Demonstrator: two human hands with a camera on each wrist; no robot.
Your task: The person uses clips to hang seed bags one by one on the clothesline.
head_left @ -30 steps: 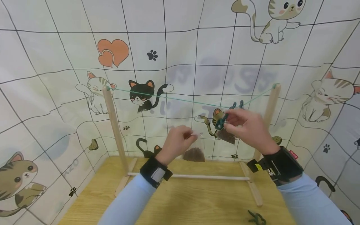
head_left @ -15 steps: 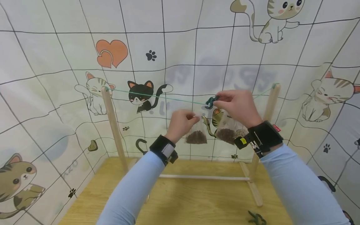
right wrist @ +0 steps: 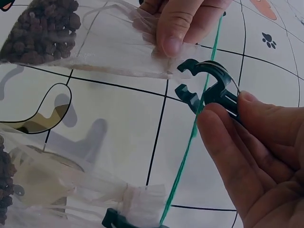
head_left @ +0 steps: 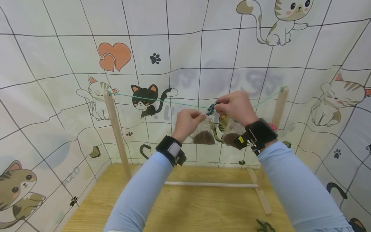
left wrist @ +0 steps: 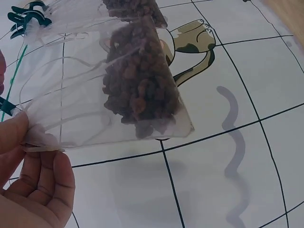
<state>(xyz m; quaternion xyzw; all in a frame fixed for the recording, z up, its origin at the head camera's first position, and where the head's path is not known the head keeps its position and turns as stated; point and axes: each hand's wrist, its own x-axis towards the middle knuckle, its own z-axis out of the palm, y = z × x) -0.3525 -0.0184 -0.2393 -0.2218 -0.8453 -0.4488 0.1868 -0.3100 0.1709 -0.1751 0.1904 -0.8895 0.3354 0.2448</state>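
Note:
A green string runs between two wooden posts. My left hand pinches the top edge of a clear bag of brown pellets and holds it up just under the string. In the left wrist view the bag hangs from my left hand. My right hand pinches a dark green clip at the string. Close up, the clip has its jaws apart around the string, with the bag's edge just beside it. My right hand squeezes its tail.
A second bag of pellets hangs from the string behind my right wrist, held by its own clip. The wooden frame's posts stand on a wooden table. Spare green clips lie near the front right edge.
Both hands rose to the string. My left hand lifted the bag up under it, and my right hand brought the clip up and leftward onto the string beside the bag's top.

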